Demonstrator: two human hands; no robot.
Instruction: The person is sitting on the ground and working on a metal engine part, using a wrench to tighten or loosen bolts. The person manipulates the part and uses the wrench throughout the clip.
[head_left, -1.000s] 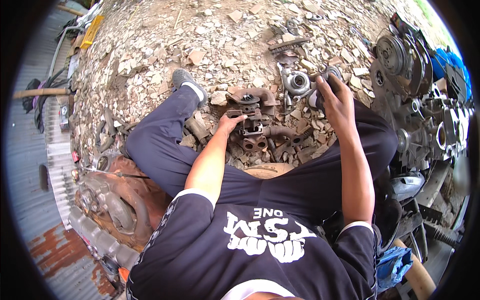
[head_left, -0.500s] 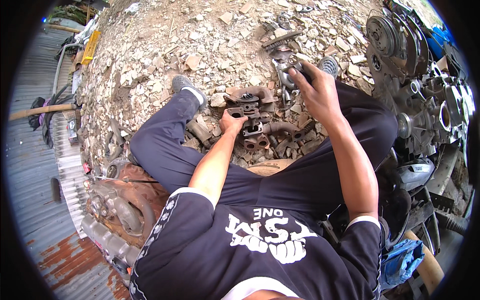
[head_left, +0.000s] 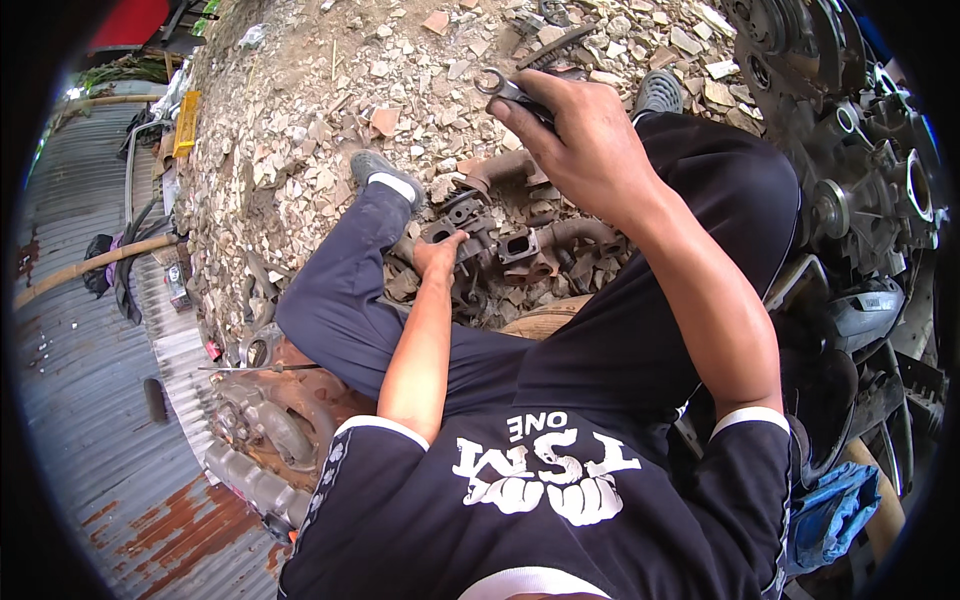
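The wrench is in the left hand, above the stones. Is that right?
Not quite: the head view shows the wrench in the right hand, not the left hand. It is above the stones, as you said.

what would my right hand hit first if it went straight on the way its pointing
The way looks free: the right hand, holding a ring-ended wrench, points forward and left over stony ground. Depth is unclear; if it slopes down, that ground comes first.

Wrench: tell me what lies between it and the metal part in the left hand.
In the head view, stony ground and a rusty curved pipe show between the wrench and metal part.
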